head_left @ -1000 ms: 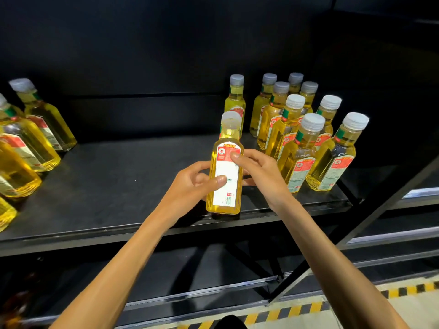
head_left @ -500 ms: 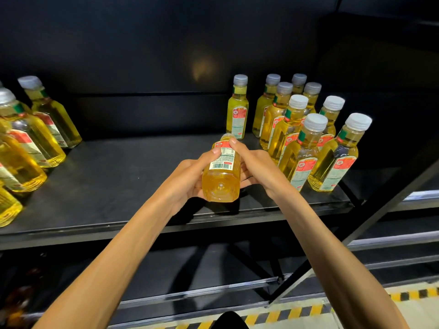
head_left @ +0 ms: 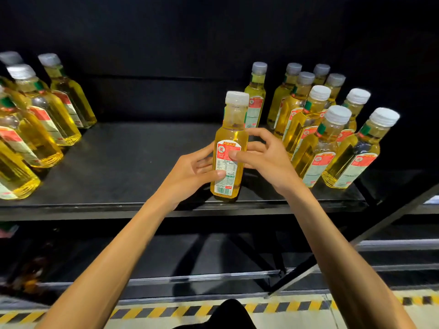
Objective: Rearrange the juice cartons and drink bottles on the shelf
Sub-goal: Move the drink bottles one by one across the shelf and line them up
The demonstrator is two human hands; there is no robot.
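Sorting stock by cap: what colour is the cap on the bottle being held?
White, slightly translucent, on the held bottle; its cap shows best in the head view.

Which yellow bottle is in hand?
The lone bottle at the front edge of the shelf: left hand and right hand both grip it.

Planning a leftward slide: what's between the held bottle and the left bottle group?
Head view: only the left hand gripping the bottle; past it, bare shelf up to the left group.
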